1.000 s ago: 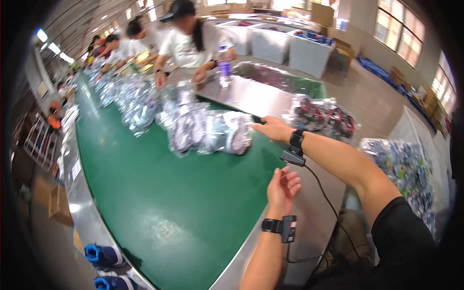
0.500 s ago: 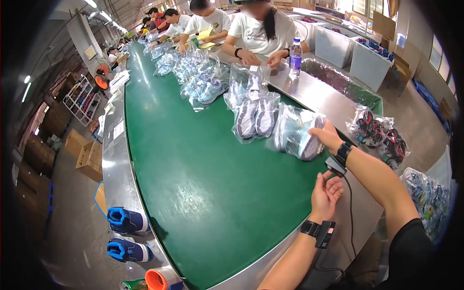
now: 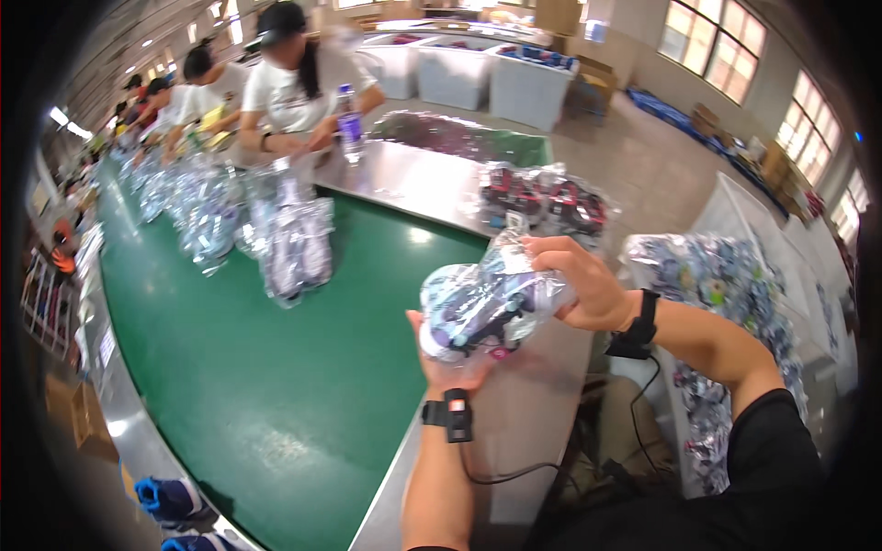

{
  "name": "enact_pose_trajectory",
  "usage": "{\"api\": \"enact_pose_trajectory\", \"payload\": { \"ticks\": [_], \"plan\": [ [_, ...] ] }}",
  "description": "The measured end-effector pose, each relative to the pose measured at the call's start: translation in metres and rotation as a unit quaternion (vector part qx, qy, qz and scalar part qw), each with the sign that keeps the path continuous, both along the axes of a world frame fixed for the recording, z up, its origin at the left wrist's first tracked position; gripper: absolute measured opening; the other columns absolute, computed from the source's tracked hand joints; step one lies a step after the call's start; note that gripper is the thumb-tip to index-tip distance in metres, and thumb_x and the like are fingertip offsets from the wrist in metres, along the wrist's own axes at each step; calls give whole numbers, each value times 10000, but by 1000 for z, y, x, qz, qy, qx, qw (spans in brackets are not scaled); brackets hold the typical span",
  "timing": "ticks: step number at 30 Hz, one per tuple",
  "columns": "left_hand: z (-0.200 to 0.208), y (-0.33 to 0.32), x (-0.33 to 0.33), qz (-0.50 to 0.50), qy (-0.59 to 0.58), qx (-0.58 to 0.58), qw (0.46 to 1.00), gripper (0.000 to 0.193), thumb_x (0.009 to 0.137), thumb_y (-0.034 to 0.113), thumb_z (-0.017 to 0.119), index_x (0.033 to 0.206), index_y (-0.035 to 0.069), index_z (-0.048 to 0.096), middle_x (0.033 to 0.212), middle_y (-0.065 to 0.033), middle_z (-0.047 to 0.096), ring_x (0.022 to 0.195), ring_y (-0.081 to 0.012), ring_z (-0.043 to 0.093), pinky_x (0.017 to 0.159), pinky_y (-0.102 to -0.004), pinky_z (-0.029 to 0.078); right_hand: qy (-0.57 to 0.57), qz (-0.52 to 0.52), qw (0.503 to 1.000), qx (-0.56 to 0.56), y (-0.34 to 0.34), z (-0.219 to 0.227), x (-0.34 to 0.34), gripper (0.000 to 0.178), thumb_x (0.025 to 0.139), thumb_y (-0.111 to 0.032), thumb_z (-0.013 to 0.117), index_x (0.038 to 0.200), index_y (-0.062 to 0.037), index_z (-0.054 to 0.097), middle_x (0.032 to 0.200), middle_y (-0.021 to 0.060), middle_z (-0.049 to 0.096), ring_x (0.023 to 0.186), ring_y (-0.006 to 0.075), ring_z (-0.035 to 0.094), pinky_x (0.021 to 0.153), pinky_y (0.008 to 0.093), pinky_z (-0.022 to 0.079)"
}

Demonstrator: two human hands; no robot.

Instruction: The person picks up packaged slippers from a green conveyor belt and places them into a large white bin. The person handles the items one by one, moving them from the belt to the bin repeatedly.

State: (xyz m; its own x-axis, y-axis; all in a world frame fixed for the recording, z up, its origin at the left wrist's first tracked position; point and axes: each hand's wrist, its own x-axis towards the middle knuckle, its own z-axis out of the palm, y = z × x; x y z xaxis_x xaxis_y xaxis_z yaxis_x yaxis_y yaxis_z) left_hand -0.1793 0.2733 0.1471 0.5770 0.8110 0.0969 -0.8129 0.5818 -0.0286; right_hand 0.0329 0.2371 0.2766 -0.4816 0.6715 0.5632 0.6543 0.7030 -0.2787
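Note:
A pair of pale blue and lilac sneakers in a clear plastic bag (image 3: 485,303) is held up over the belt's right edge. From below, my left hand (image 3: 452,372) cups the bag, its thumb up along the near side. My right hand (image 3: 588,286) grips the bag's other end from the right, fingers bent over the plastic. Where my left fingers lie under the shoes is hidden. Beyond on the green conveyor belt (image 3: 276,376) lies another bagged sneaker pair (image 3: 299,246), with several similar bags stretching away to the far left.
Dark sneakers with red trim (image 3: 542,197) lie bagged on the metal ledge. To my right stands a bin full of bagged shoes (image 3: 712,275). A co-worker (image 3: 299,92) sits across the belt by a water bottle (image 3: 349,129). Blue shoes (image 3: 167,500) stand on the near-left rim.
My right hand has lifted the bagged sneakers off the belt toward me. My left hand, empty before, has come under them. The view has swung right.

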Motion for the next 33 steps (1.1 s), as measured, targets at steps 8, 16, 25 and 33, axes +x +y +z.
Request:
{"api": "enact_pose_trajectory", "payload": {
  "ticks": [8, 16, 25, 33],
  "plan": [
    [-22, -17, 9, -55, 104, 64, 991, 713, 987, 525, 493, 1482, 13, 446, 1452, -182, 546, 1300, -352, 556, 1124, -499, 425, -11, 25, 985, 168, -54, -18, 34, 504, 731, 82, 695, 1177, -77, 523, 1339, 204, 528, 1242, 425, 603, 989, 446, 569],
    [-31, -29, 22, 7, 73, 84, 994, 715, 994, 537, 516, 1518, 62, 408, 1498, -167, 496, 1340, -357, 512, 1120, -547, 420, 39, 11, 996, 82, -91, -32, 21, 534, 732, 122, 638, 1220, -78, 552, 1383, 186, 518, 1316, 419, 545, 1057, 457, 507],
    [2, -41, 26, -49, 167, 111, 978, 702, 1046, 541, 433, 1536, 46, 348, 1503, -186, 481, 1336, -361, 527, 1106, -527, 453, 400, -198, 814, -373, -99, -30, 18, 573, 957, -285, 666, 1416, -14, 458, 1278, 126, 577, 1133, 236, 596, 935, 364, 509],
    [-3, -49, 47, -143, 268, 172, 937, 781, 1042, 632, 332, 1535, 26, 338, 1482, -174, 512, 1349, -331, 521, 1125, -487, 428, 603, -154, 562, -545, -117, -57, 64, 314, 951, -319, 652, 1147, -75, 631, 956, 21, 684, 733, 141, 675, 521, 306, 528]
  ]
}}
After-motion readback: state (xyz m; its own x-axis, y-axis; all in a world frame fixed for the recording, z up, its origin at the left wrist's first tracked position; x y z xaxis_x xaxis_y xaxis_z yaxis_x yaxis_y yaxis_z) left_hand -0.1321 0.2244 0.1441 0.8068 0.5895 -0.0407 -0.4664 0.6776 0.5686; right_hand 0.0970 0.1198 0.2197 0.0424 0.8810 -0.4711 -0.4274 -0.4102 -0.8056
